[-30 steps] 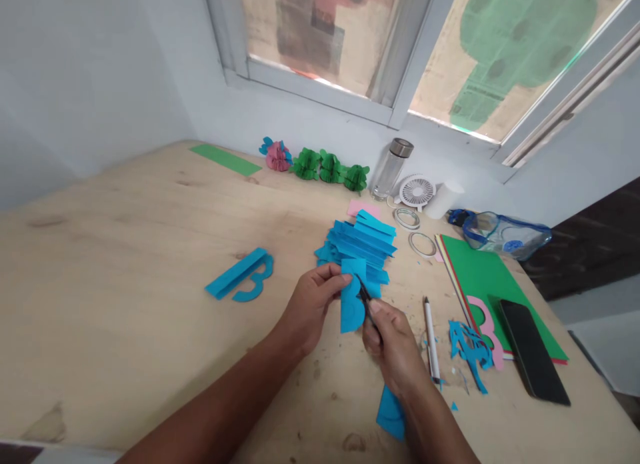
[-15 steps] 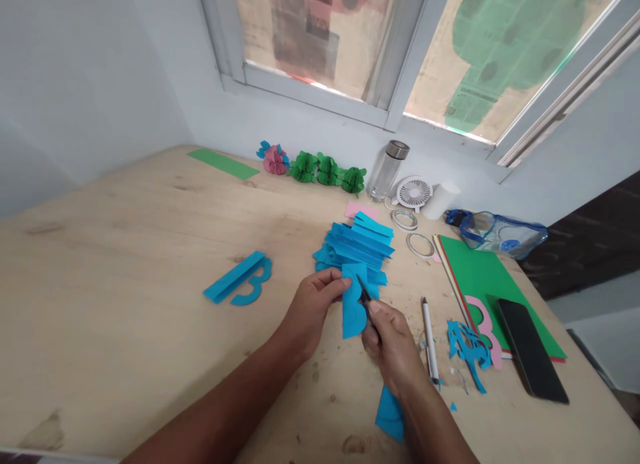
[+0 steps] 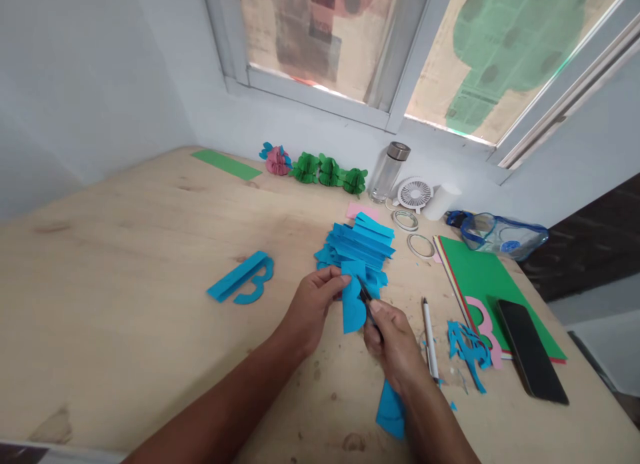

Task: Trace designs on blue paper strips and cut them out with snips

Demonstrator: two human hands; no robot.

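Observation:
A folded piece of blue paper point(image 3: 353, 314) with a scalloped right edge is pinched between the thumb and fingers of my left hand point(image 3: 317, 301). My right hand point(image 3: 395, 337) is closed around a pair of black scissors point(image 3: 366, 295), whose blades meet the paper at the notch in its curved edge. The handles are mostly covered by my fingers. Just beyond both hands lies a pile of folded blue paper pieces point(image 3: 357, 243). Another blue piece point(image 3: 390, 414) is partly under my right forearm. To the left rests a cut, folded blue shape point(image 3: 245, 277) with curved lobes.
Right of my hands are a white pen point(image 3: 430, 341), blue paper scraps point(image 3: 469, 347), a pink cutout point(image 3: 487, 331), a phone point(image 3: 533, 351) and green sheets point(image 3: 493, 271). Along the back stand green paper decorations point(image 3: 327, 171), a glass bottle point(image 3: 387, 174), a small fan point(image 3: 415, 193) and tape rolls point(image 3: 405, 220).
The held paper and scissors have shifted only slightly, with the blades still at the notch. The view has moved a little; other things lie as before.

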